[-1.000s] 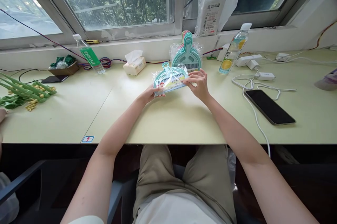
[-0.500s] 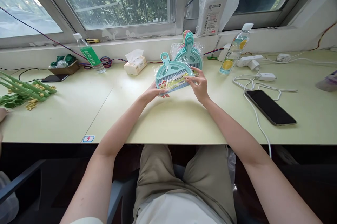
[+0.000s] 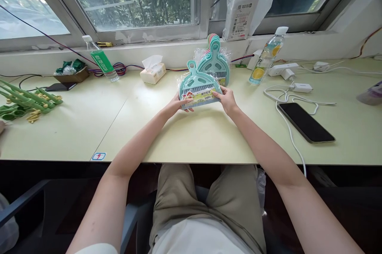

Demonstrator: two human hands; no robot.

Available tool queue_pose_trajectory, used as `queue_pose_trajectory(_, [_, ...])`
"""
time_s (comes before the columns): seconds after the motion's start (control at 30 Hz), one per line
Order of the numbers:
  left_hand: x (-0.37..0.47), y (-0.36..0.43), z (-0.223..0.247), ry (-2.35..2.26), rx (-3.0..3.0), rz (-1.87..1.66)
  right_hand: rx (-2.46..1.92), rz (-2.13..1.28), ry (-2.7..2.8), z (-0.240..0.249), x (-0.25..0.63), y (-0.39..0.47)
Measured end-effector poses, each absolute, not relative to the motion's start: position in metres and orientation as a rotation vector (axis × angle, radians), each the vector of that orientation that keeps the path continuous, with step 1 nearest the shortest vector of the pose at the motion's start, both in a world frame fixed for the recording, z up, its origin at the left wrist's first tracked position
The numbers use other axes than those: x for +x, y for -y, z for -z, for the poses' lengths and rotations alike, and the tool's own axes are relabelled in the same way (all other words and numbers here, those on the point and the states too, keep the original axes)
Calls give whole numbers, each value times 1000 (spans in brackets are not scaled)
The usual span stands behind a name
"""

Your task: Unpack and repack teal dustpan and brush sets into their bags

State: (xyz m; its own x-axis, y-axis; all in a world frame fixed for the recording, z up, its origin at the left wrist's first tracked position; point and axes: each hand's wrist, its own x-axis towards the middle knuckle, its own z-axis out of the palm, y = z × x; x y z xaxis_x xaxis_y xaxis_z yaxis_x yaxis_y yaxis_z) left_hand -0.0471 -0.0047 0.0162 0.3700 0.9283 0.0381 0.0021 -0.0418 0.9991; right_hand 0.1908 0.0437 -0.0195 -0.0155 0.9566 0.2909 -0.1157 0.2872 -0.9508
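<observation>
Both hands (image 3: 228, 101) are clamped on one dustpan (image 3: 199, 80), its wrapper (image 3: 200, 94) seemingly unopened, with a dustpan stack (image 3: 214, 61) behind

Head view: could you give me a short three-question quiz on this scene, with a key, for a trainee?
1. True or false: the left hand and the right hand both hold the wrapped dustpan.
2. In the picture, which stands between the green-labelled bottle and the dustpan stack? A) charger; B) tissue pack; C) green stalks.
3. What colour is the cap on the fruit-patterned bottle?
Key: 1 true; 2 B; 3 white.
</observation>
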Motion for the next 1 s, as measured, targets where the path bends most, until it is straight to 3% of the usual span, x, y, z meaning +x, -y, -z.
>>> queue_pose_trajectory(0.63, [-38,4,-12,-1198,1471,-1279,-935,-1111,1069,23,191,-44])
queue_pose_trajectory(1.0, [-38,2,-3,-1484,1610,-1308,-901,-876,1232,24,189,-45])
